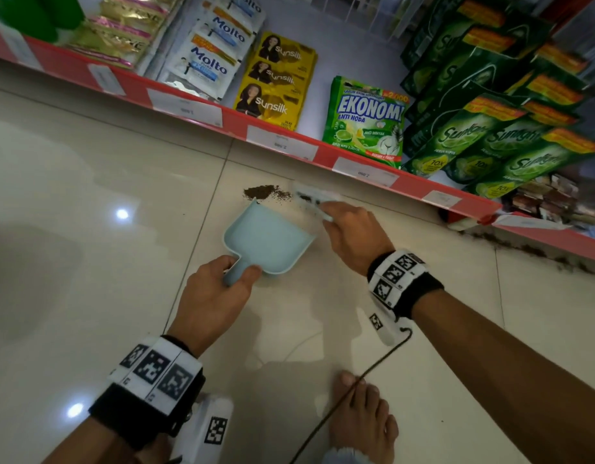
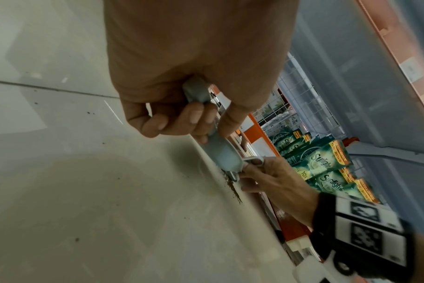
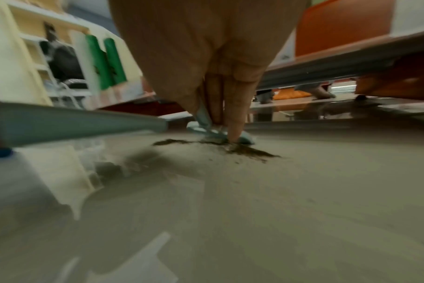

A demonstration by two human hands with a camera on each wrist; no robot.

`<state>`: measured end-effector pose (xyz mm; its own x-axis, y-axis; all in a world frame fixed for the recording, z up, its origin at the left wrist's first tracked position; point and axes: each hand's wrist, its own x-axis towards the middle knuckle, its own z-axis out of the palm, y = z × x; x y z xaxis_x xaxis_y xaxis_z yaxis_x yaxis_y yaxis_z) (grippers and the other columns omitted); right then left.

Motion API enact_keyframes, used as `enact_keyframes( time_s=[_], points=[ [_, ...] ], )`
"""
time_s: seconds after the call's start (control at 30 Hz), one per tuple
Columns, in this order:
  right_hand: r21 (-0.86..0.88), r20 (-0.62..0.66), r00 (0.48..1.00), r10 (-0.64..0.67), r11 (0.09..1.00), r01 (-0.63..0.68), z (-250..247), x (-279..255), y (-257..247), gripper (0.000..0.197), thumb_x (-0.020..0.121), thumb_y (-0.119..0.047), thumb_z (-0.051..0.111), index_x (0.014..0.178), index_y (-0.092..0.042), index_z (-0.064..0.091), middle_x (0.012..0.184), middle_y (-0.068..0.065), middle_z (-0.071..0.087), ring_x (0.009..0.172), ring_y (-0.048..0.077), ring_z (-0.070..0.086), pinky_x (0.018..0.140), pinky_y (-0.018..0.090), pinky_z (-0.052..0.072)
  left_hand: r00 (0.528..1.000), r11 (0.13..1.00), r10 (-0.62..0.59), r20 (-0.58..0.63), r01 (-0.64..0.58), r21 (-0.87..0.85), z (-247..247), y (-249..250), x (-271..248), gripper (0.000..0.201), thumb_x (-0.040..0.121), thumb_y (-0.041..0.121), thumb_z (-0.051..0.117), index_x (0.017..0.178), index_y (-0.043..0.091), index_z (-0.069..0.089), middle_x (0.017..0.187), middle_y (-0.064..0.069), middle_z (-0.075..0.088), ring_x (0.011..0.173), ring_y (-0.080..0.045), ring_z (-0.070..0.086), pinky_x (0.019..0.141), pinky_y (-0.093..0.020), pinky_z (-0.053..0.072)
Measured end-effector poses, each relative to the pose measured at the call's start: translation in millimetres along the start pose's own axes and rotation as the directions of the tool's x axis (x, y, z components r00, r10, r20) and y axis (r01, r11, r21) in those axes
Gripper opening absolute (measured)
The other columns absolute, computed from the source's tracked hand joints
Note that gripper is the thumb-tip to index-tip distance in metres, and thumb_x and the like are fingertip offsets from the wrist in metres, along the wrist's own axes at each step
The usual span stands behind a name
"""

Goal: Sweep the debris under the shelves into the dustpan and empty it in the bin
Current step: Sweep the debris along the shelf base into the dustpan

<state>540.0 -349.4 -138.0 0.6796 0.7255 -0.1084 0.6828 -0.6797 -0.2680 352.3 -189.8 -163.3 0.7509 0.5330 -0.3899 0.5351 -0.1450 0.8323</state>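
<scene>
brown debris (image 1: 259, 191) lies just beyond the dustpan (image 1: 268, 243) gripped by the left hand (image 1: 211, 298), beside the brush-holding right hand (image 1: 355, 236).

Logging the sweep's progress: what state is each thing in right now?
dustpan: on the floor, nothing visible in its tray, mouth toward the debris.
debris pile: loose on the tile, outside the dustpan.
brush: blurred, at the debris.
left hand: grips the dustpan handle.
right hand: holds the brush.
</scene>
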Motion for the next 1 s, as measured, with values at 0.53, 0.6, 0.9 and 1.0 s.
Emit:
enact_keyframes(
  time_s=[0.53, 0.6, 0.9, 1.0],
  points=[
    [-0.147, 0.115, 0.992, -0.060, 0.986, 0.077, -10.9, 17.0, -17.4, 0.025, 0.100, -0.018, 0.041, 0.111, -0.015, 0.063, 0.102, 0.008, 0.069, 0.080, 0.032, 0.064, 0.066, 0.031, 0.047, 0.998, 0.999, -0.035, -0.049, 0.035, 0.008, -18.5, -11.2, -6.2, 0.038, 0.090, 0.044, 0.061, 0.081, 0.007, 0.061, 0.056, 0.004, 0.053, 0.051, -0.011, 0.048, 0.052, -0.027, 0.038],
    [-0.126, 0.057, 0.993, -0.106, 0.986, 0.113, -18.1, 14.5, -23.2, 0.021, 0.098, -0.023, 0.040, 0.098, -0.017, 0.061, 0.086, 0.004, 0.064, 0.071, 0.030, 0.060, 0.059, 0.032, 0.042, 0.998, 0.999, -0.033, -0.054, 0.033, 0.002, -22.0, -11.6, -6.0, 0.039, 0.090, 0.044, 0.061, 0.081, 0.005, 0.060, 0.057, 0.002, 0.052, 0.052, -0.013, 0.046, 0.053, -0.027, 0.037],
    [-0.143, 0.055, 0.993, -0.101, 0.984, 0.108, -13.0, 68.5, -38.0, 0.030, 0.096, -0.003, 0.044, 0.119, -0.010, 0.062, 0.116, 0.012, 0.067, 0.092, 0.031, 0.066, 0.078, 0.034, 0.053, 0.998, 0.998, -0.040, -0.040, 0.038, -0.053, -26.2, -14.0, -4.9, 0.041, 0.089, 0.044, 0.061, 0.076, 0.006, 0.056, 0.053, 0.005, 0.049, 0.051, -0.012, 0.045, 0.054, -0.029, 0.040],
    [-0.073, 0.176, 0.967, -0.184, 0.977, 0.199, -8.1, 62.1, -42.1, 0.039, 0.096, -0.004, 0.045, 0.130, -0.014, 0.061, 0.133, 0.010, 0.062, 0.114, 0.030, 0.061, 0.096, 0.034, 0.049, 0.998, 0.997, -0.049, -0.035, 0.047, -0.062, -28.9, -17.1, -5.9, 0.037, 0.089, 0.043, 0.061, 0.070, 0.012, 0.054, 0.047, 0.009, 0.049, 0.044, -0.004, 0.043, 0.053, -0.027, 0.039]
  ],
)
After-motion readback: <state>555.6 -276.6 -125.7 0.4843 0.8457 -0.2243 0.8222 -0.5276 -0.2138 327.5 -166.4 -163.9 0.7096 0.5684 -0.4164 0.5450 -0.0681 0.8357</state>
